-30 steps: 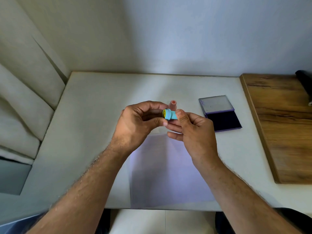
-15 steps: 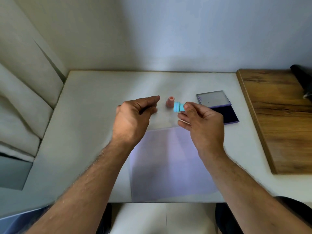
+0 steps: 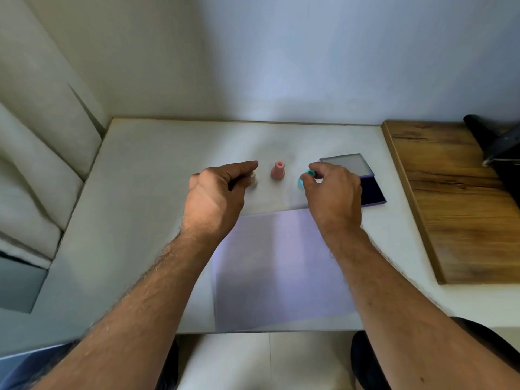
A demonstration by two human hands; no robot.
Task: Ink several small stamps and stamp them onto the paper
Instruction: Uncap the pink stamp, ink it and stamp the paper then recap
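- The pale lilac sheet of paper (image 3: 281, 268) lies flat on the white counter (image 3: 135, 220), reaching its near edge.
- Beyond the paper's far edge, the left hand (image 3: 216, 192) has moved left and down from half a second ago; its curled fingers (image 3: 247, 167) close around a small cream-white stamp (image 3: 253, 180) standing on the counter.
- The right hand (image 3: 334, 190) has come down; its fingers pinch the small turquoise plastic stamp (image 3: 305, 177), now tilted low over the counter beyond the paper's far right corner.
- Between the hands, the pink plastic stamp (image 3: 278, 170) stands upright, untouched.
- Just right of the right hand lies the open purple ink pad (image 3: 371, 190), partly hidden.
- The wooden board (image 3: 461, 204) lies farther right.
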